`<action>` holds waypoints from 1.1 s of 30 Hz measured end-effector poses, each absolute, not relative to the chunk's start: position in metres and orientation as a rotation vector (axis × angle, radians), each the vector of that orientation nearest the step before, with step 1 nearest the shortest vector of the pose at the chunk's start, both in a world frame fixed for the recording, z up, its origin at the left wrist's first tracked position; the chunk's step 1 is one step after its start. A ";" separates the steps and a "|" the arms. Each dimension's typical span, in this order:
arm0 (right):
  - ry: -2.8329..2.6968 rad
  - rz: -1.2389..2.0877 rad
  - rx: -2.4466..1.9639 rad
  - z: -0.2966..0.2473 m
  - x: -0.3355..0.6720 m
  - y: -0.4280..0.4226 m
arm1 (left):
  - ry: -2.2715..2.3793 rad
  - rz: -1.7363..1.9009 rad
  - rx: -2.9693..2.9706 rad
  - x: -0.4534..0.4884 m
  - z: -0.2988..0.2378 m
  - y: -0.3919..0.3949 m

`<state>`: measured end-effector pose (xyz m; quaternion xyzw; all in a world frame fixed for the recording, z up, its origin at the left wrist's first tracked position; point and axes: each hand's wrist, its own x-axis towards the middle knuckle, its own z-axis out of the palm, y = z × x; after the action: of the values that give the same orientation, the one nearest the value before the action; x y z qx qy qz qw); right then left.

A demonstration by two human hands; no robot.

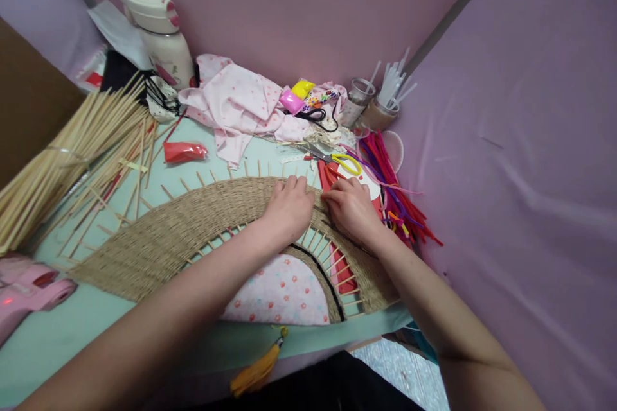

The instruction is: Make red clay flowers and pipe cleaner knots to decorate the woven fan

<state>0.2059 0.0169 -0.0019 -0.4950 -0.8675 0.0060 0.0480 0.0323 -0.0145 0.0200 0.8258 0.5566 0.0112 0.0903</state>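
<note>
A large half-round woven fan of tan cord on thin wooden sticks spreads over the table. Its inner part carries a white panel with small red flowers, edged by a tan band and a black cord. My left hand lies on the woven band near its top, fingers bent and pressed together on it. Just to its right, my right hand is closed in a pinch at the band; its fingertips hide what they hold. A dark line runs along the weave beneath this hand. A yellow tassel hangs at the front edge.
Wooden sticks are heaped at left, near a pink glue gun. Behind the fan are a bottle, floral cloth, yellow-handled scissors and jars of white sticks. Pipe cleaners lie at right, beside a curtain.
</note>
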 end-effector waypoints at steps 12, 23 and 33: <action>-2.744 -0.199 -1.534 0.000 0.211 0.001 | 1.641 0.069 2.449 0.030 0.017 -0.014; -2.705 -0.221 -1.565 0.004 0.208 0.002 | 1.645 0.062 2.453 0.029 0.017 -0.014; -2.692 -0.205 -1.553 0.000 0.210 0.002 | 1.654 0.045 2.434 0.028 0.019 -0.014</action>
<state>0.2104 0.0022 0.0000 -0.4986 -0.8642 -0.0657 0.0136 0.0283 -0.0144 0.0186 0.8229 0.5593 0.0153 0.0989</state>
